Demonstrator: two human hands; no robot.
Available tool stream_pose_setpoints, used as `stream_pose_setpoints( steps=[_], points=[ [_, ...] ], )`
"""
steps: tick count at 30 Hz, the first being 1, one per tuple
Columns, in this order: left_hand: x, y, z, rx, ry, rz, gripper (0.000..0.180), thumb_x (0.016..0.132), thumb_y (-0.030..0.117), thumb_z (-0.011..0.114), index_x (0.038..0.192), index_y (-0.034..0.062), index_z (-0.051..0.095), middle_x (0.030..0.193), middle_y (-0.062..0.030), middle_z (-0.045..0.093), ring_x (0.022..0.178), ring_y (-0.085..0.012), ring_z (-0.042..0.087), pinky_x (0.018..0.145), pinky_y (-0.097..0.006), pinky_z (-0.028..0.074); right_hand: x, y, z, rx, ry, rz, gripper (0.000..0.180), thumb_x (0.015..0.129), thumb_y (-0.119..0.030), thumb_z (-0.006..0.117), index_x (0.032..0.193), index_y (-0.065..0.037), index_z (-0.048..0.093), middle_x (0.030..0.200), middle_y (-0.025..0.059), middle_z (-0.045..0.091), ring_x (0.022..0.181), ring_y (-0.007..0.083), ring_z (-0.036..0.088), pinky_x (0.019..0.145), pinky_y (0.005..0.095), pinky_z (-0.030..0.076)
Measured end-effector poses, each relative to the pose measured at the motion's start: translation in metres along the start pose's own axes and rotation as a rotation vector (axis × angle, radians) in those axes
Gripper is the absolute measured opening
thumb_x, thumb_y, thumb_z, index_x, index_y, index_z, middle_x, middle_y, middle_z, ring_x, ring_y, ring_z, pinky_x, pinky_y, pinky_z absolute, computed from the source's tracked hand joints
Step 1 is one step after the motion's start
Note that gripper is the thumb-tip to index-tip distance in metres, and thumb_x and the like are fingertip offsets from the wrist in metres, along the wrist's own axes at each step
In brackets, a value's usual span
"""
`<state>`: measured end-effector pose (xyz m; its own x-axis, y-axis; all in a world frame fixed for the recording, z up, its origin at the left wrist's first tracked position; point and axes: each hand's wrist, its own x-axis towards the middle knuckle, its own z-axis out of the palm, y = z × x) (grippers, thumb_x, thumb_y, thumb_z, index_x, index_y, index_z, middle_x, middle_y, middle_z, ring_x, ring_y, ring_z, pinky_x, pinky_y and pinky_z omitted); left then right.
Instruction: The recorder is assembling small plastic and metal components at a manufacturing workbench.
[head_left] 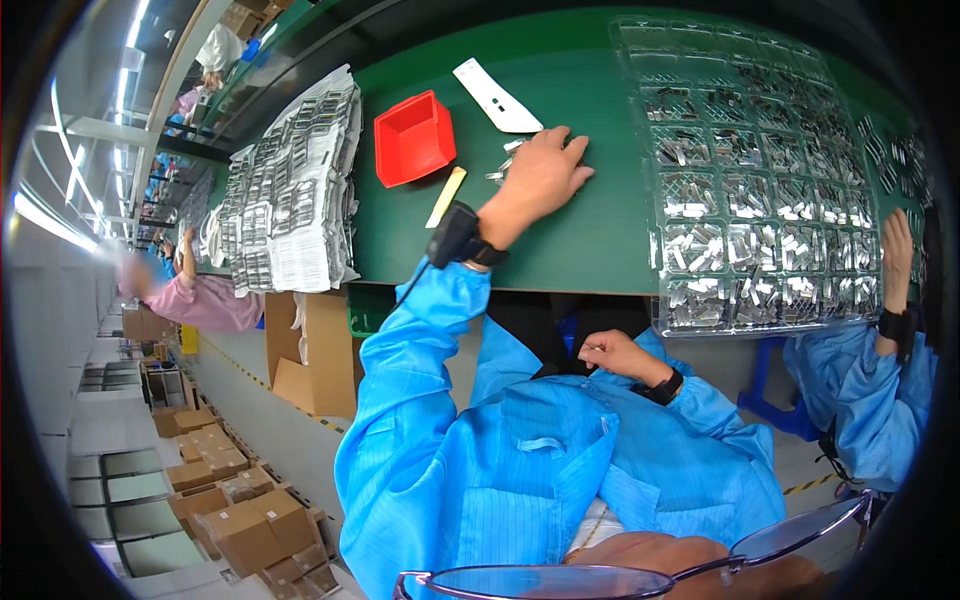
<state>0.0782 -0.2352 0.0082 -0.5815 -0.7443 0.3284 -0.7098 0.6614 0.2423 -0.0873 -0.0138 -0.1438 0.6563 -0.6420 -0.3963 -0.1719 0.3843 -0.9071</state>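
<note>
Left hand (540,178) is stretched out to the upper middle of the frame, fingers curled down onto a little heap of small metal parts (505,160) on the green table (590,240), parts poking out at its upper left. Right hand (612,355) sits loosely curled near the lap, holding nothing I can make out, much farther away.

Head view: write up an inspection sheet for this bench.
Surface: green table.
Job's things: small metal parts under the left hand; clear compartment tray holding metal parts.
Clutter: red bin, white card, yellowish strip, stacked part trays.
Hands: left hand resting on the parts; right hand near the lap, grip unclear.
Cables: thin lead from the left wrist strap.
Surroundings: cardboard boxes; a co-worker's hand at right.
</note>
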Motion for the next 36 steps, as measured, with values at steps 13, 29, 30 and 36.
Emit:
stream_pose_setpoints(
  steps=[13, 29, 30, 36],
  points=[
    [-0.039, 0.010, 0.011, 0.283, 0.055, 0.156, 0.023, 0.074, 0.008, 0.053, 0.095, 0.0014, 0.060, 0.089, -0.0106, 0.057, 0.084, -0.0257, 0.054, 0.074, -0.036, 0.046, 0.010, -0.009, 0.018, -0.052, 0.069, 0.046, 0.016, 0.089, -0.016, 0.059, 0.083, -0.002, 0.063, 0.068, 0.0014, 0.062, 0.060, 0.0054, 0.052, 0.052, 0.0218, 0.039],
    [-0.079, -0.010, -0.015, -0.637, 0.208, -0.412, 0.017, 0.084, 0.007, 0.060, 0.097, -0.0014, 0.068, 0.080, -0.0066, 0.058, 0.075, -0.0155, 0.054, 0.066, -0.027, 0.044, 0.009, -0.120, 0.036, -0.028, 0.226, -0.125, 0.018, 0.089, -0.015, 0.054, 0.088, -0.001, 0.063, 0.069, 0.0017, 0.060, 0.063, 0.0061, 0.052, 0.057, 0.0225, 0.041],
    [-0.082, -0.011, -0.013, -0.598, 0.190, -0.402, 0.019, 0.084, 0.006, 0.060, 0.101, -0.0001, 0.067, 0.079, -0.0056, 0.057, 0.076, -0.0146, 0.054, 0.067, -0.027, 0.043, 0.009, -0.123, 0.035, -0.040, 0.238, -0.133, 0.018, 0.089, -0.015, 0.054, 0.089, 0.000, 0.063, 0.069, 0.0018, 0.061, 0.064, 0.0062, 0.053, 0.058, 0.0224, 0.042],
    [-0.089, 0.000, -0.030, -1.247, 0.236, -0.660, 0.019, 0.083, 0.006, 0.063, 0.098, -0.0044, 0.067, 0.080, -0.0031, 0.058, 0.066, -0.0091, 0.052, 0.057, -0.021, 0.041, 0.005, -0.150, 0.023, -0.123, 0.394, -0.513, 0.030, 0.092, -0.014, 0.046, 0.114, 0.003, 0.058, 0.082, 0.0099, 0.060, 0.072, 0.0165, 0.057, 0.069, 0.0272, 0.045]
  ],
)
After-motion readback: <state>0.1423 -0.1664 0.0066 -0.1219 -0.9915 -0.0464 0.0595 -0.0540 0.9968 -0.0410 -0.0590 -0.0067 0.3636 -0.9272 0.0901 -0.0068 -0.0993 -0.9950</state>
